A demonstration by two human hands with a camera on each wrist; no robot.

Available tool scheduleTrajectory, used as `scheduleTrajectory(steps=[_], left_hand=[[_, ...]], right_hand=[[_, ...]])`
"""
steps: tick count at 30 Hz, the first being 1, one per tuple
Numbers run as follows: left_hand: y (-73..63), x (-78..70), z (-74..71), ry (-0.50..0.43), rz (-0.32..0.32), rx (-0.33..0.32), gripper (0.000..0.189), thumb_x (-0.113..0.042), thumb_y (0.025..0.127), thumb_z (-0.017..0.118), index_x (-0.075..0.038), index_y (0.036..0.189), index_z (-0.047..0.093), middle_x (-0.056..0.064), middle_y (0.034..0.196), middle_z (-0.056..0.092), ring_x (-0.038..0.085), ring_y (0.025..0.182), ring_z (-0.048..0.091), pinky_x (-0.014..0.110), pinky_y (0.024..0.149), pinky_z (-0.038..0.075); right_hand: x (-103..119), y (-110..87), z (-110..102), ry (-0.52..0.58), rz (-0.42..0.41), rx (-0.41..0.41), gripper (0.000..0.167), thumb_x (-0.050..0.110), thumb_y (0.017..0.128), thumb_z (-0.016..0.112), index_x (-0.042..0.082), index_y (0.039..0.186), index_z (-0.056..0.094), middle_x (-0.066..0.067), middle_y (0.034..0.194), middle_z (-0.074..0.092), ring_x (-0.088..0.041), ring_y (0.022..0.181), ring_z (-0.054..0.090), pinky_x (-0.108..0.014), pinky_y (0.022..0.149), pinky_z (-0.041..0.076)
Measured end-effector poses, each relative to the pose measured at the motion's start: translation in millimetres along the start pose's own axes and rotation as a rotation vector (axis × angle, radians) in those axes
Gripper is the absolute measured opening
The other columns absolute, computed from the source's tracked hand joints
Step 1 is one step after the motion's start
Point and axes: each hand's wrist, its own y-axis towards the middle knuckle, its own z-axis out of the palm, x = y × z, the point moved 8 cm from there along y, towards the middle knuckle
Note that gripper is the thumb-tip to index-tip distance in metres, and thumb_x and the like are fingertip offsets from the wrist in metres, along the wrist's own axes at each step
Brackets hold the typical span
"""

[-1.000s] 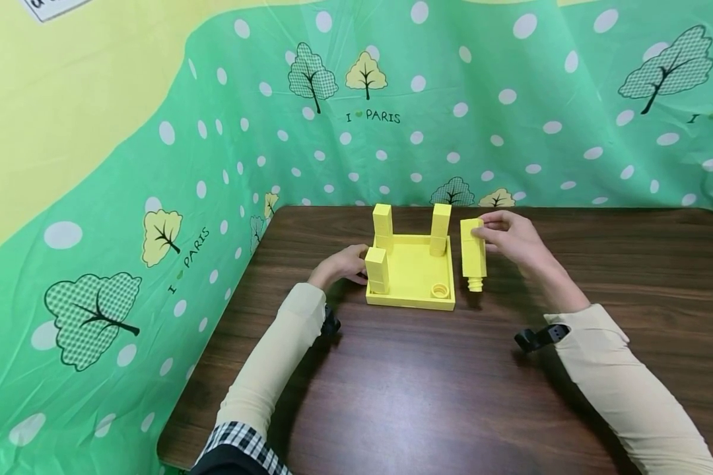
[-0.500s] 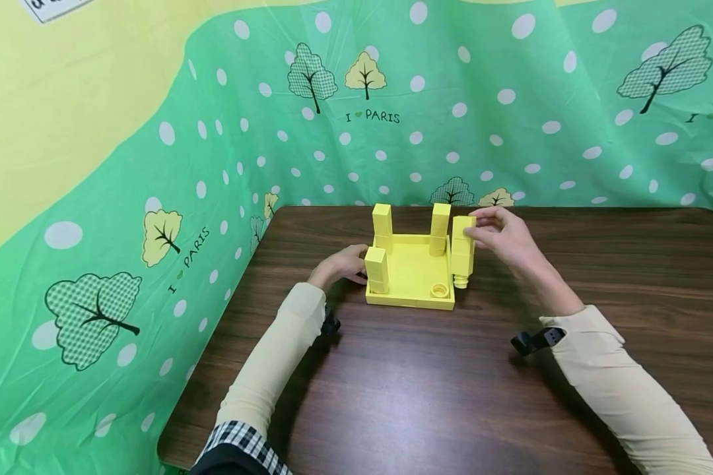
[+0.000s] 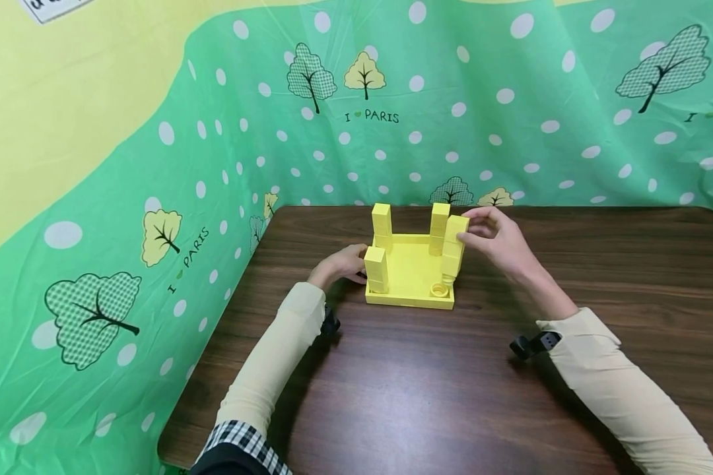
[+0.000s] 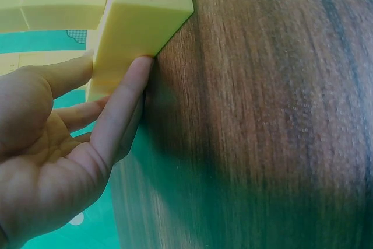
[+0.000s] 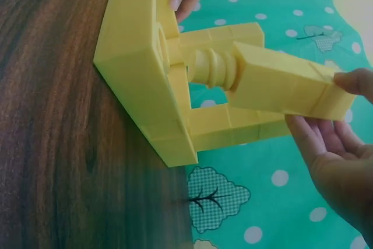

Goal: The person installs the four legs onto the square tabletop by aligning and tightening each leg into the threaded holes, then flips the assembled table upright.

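Observation:
A square yellow base, like a small upturned table, lies on the wooden table. Yellow legs stand upright at its back-left, back-right and front-left corners. At the front-right corner is a round socket. My right hand pinches the upper end of a loose yellow leg between thumb and fingers. The leg tilts, its threaded end pointing down close to the socket, apart from it. At the left side, my left hand holds the base's edge with thumb and fingers.
The brown wooden table extends around the base. A green dotted cloth with printed trees hangs behind and to the left. Black wrist cameras sit on both wrists, the right one just above the tabletop.
My right hand has carried the loose leg leftward, from beside the base to over its right rim, and the leg now leans more. My left hand and the base have kept their places.

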Motion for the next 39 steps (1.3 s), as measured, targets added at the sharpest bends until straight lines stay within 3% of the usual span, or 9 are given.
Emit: scheduleTrajectory(steps=[12,20,33,39], left_hand=[[0.9,0.2,0.9,-0.016,-0.003,0.007,0.057,0.011,0.092,0.048,-0.004,0.144,0.033,0.018,0.124,0.051,0.021,0.098,0.060,0.040,0.087,0.056],[3.8,1.6,0.8,-0.015,-0.005,0.009,0.052,0.011,0.092,0.047,-0.003,0.141,0.036,0.015,0.112,0.053,0.020,0.091,0.059,0.039,0.085,0.057],[0.7,-0.1,1.5,-0.015,0.000,0.009,0.052,0.010,0.093,0.047,-0.003,0.142,0.036,0.015,0.108,0.055,0.019,0.089,0.060,0.039,0.086,0.057],[-0.2,-0.9,1.7,-0.021,-0.001,0.010,0.053,0.011,0.092,0.046,-0.003,0.142,0.035,0.016,0.115,0.053,0.019,0.093,0.059,0.039,0.087,0.056]], right_hand=[[1.5,-6.0,13.8,0.045,-0.083,0.107,0.036,-0.001,0.084,0.070,0.000,0.115,0.052,0.003,0.105,0.059,-0.006,0.093,0.062,-0.017,0.075,0.054],[3.5,-9.2,18.2,0.013,-0.117,0.139,0.039,0.000,0.084,0.071,-0.003,0.117,0.051,0.003,0.107,0.058,-0.009,0.096,0.061,-0.018,0.077,0.053],[0.0,-13.6,29.0,0.013,-0.132,0.254,0.043,-0.003,0.084,0.070,-0.005,0.118,0.046,-0.005,0.111,0.055,-0.011,0.100,0.062,-0.021,0.081,0.055],[2.1,-15.0,31.8,0.023,-0.152,0.310,0.042,-0.006,0.084,0.068,-0.007,0.118,0.043,-0.004,0.109,0.055,-0.010,0.099,0.062,-0.022,0.080,0.056]])
